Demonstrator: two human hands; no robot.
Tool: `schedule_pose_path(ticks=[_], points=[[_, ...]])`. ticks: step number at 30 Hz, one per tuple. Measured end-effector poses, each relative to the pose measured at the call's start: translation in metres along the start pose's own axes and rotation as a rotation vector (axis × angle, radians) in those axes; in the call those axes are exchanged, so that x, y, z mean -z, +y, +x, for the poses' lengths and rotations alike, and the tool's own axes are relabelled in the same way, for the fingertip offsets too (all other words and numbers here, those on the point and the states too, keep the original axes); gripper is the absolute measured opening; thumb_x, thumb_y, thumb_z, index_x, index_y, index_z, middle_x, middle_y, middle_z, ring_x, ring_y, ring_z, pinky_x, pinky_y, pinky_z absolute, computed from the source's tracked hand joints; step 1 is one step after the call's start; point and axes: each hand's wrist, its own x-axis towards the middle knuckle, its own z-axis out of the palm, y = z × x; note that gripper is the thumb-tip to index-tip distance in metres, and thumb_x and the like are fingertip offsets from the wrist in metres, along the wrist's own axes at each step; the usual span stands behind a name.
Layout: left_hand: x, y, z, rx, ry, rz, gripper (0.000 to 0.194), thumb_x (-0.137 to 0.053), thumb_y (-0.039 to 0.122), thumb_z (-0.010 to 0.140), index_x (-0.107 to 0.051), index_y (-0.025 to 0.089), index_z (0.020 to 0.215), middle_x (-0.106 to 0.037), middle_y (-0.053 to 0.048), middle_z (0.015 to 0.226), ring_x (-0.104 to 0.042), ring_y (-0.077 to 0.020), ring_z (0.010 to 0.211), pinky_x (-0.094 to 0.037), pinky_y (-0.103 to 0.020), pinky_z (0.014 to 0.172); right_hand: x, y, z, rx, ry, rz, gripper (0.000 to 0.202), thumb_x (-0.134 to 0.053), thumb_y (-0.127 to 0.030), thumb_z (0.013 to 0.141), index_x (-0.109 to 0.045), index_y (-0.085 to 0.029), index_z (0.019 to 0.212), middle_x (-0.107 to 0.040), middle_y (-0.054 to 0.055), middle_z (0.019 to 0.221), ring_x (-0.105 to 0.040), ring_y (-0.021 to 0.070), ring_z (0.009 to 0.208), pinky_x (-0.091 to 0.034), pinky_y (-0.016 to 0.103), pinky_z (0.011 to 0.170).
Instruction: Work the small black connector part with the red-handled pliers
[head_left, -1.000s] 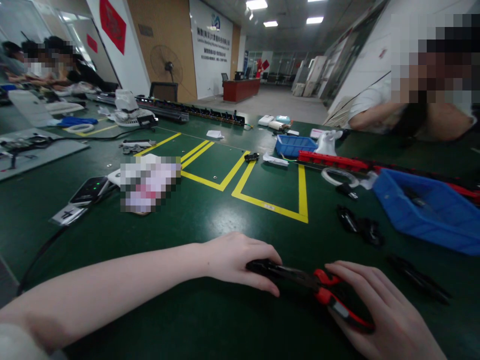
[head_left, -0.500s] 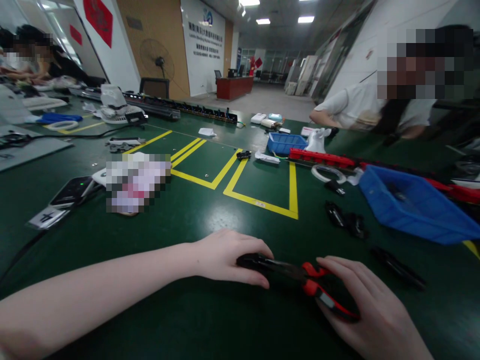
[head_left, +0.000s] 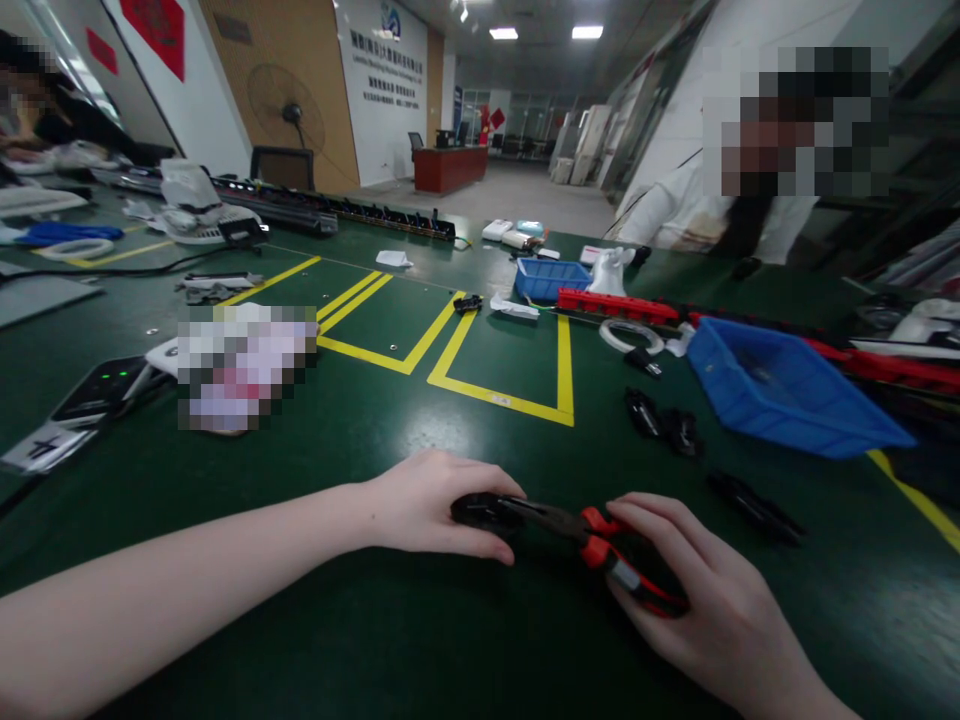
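Observation:
My right hand grips red-and-black long-nose pliers by their handles. The jaws point left and meet a small black part, which my left hand holds between thumb and fingers. Dark colour and blur hide the exact kind of that part and how the jaws sit on it. Both hands are low over the green table. To the right of my right hand lies a long black piece, with black parts farther back.
A blue bin stands at the right, a smaller blue tray behind it. Red strips run along the right side. A phone and a black device lie at the left. A person sits across the table.
The whole view has shifted, so table and objects appear farther left. Both hands keep their hold on the pliers and the black part. The person opposite has shifted slightly.

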Motion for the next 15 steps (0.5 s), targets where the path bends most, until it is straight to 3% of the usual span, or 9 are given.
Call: schedule_pose_path(ticks=[7, 15], points=[[0.0013, -0.0005, 0.0000, 0.005, -0.001, -0.005, 0.043, -0.073, 0.045, 0.088, -0.063, 0.018, 0.121, -0.072, -0.005, 0.102, -0.068, -0.0185, 0.087, -0.047, -0.025, 0.069, -0.0005, 0.0035, -0.0020, 0.007, 0.027, -0.056, 0.038, -0.060, -0.026, 0.088, -0.059, -0.015, 0.124, -0.065, 0.013, 0.116, -0.067, 0.0239, 0.099, -0.058, 0.035, 0.081], [-0.0007, -0.0035, -0.0012, -0.054, 0.017, 0.023, 0.046, -0.074, 0.040, 0.088, -0.060, 0.018, 0.126, -0.071, -0.006, 0.109, -0.068, -0.0183, 0.094, -0.048, -0.025, 0.075, 0.0021, 0.0000, -0.0004, 0.058, 0.002, -0.055, 0.033, -0.057, -0.026, 0.089, -0.060, -0.013, 0.119, -0.066, 0.015, 0.110, -0.069, 0.0219, 0.092, -0.059, 0.030, 0.072]])
